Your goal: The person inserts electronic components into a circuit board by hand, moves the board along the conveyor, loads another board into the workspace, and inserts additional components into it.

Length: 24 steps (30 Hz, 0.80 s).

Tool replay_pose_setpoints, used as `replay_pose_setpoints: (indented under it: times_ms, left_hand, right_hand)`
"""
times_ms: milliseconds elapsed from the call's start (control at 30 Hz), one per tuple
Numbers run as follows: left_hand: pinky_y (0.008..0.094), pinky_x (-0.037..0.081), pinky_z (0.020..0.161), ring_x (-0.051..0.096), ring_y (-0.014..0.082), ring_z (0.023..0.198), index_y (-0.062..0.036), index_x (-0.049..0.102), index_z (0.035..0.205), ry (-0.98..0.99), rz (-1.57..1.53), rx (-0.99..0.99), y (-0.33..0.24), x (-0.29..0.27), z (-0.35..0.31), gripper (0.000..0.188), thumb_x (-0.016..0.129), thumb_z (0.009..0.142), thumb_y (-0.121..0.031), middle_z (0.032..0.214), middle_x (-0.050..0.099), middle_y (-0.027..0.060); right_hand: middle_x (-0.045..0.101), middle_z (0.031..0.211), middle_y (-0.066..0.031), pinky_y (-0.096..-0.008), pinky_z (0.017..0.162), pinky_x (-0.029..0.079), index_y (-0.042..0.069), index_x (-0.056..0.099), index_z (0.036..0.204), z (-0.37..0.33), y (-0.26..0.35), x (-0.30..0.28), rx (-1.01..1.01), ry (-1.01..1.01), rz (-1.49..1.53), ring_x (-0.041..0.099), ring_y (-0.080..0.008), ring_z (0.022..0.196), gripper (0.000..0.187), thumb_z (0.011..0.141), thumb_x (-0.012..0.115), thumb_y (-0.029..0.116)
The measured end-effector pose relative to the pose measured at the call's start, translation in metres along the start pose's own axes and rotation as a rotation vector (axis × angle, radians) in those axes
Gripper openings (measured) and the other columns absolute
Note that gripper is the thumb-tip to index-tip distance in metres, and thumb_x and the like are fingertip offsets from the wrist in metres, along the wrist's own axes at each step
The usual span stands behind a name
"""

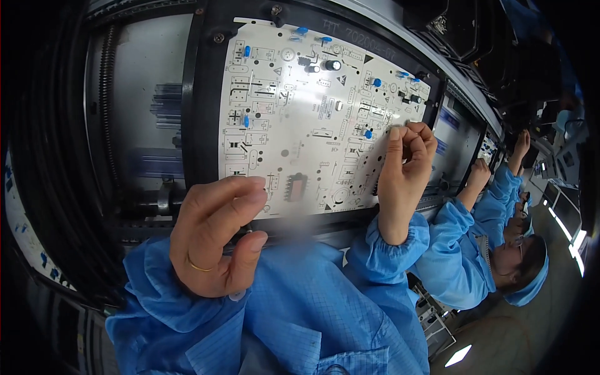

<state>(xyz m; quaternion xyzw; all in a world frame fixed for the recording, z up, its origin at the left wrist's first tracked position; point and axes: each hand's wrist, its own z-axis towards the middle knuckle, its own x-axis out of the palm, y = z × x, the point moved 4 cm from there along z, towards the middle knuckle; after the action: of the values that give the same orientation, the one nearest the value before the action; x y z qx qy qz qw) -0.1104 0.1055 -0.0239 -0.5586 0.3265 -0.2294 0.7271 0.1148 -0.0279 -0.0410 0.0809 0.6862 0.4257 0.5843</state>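
A white printed circuit board (297, 112) lies in a black frame (205, 94) in front of me. It carries several small blue disc parts, one of them a blue disc component (367, 134) close to my right fingertips. Black cylindrical capacitors, such as one capacitor (332, 65), stand near its far edge. My right hand (409, 159) is over the board's right side, thumb and fingers pinched; whatever is between them is hidden. At the board's near left corner, my left hand (215, 234) is raised with curved fingers, the thumb apart from them. I see nothing held there.
Clear plastic strips (165, 106) lie left of the frame, beside a long coiled spring (107, 81). Black bins (450, 25) stand at the far right. A co-worker in a blue sleeve (453, 250) works at my right. Another populated board (37, 250) shows at far left.
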Motion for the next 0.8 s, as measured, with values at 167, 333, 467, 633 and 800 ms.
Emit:
replay_pose_setpoints:
  times_ms: [167,333,467,633,800]
  left_hand:
    - [0.0306,0.052,0.070,0.062,0.0257,0.087,0.0021,0.059,0.110,-0.018,0.017,0.012,-0.0008,-0.0023,0.0008,0.030,0.060,0.081,-0.001,0.105,0.061,0.0211]
    - [0.0299,0.052,0.070,0.063,0.0245,0.086,0.0017,0.059,0.110,-0.028,0.028,0.023,-0.0015,-0.0031,0.0006,0.030,0.057,0.080,0.003,0.105,0.062,0.0210]
    - [0.0297,0.052,0.069,0.063,0.0244,0.086,0.0018,0.059,0.110,-0.034,0.030,0.011,-0.0009,-0.0034,0.0000,0.030,0.056,0.080,0.003,0.104,0.062,0.0209]
    - [0.0291,0.052,0.068,0.063,0.0241,0.085,0.0020,0.060,0.106,-0.053,0.016,0.003,-0.0009,-0.0030,0.0000,0.028,0.057,0.078,0.004,0.103,0.062,0.0206]
    - [0.0284,0.052,0.067,0.063,0.0236,0.083,0.0019,0.061,0.104,-0.078,0.017,0.008,0.0003,-0.0032,0.0010,0.027,0.057,0.078,0.005,0.101,0.063,0.0205]
  right_hand:
    - [0.043,0.117,-0.0107,-0.0253,0.086,0.040,-0.003,0.061,0.090,-0.0001,0.0027,0.0009,-0.014,0.037,0.018,0.045,-0.0185,0.106,0.015,0.091,0.060,0.012]
    - [0.044,0.117,-0.0107,-0.0257,0.087,0.040,-0.003,0.062,0.090,0.0010,0.0026,-0.0012,-0.018,0.042,-0.038,0.045,-0.0189,0.106,0.015,0.090,0.061,0.012]
    - [0.045,0.117,-0.0107,-0.0257,0.083,0.042,-0.003,0.062,0.090,0.0010,0.0035,-0.0010,0.012,0.040,-0.067,0.046,-0.0188,0.104,0.015,0.090,0.061,0.013]
    - [0.044,0.116,-0.0103,-0.0243,0.077,0.044,-0.003,0.062,0.090,0.0021,0.0058,-0.0014,0.042,0.043,-0.062,0.048,-0.0169,0.099,0.016,0.090,0.062,0.013]
    - [0.044,0.116,-0.0104,-0.0241,0.074,0.045,-0.004,0.061,0.090,0.0044,0.0056,0.0000,0.060,0.047,-0.013,0.049,-0.0160,0.097,0.017,0.090,0.062,0.013]
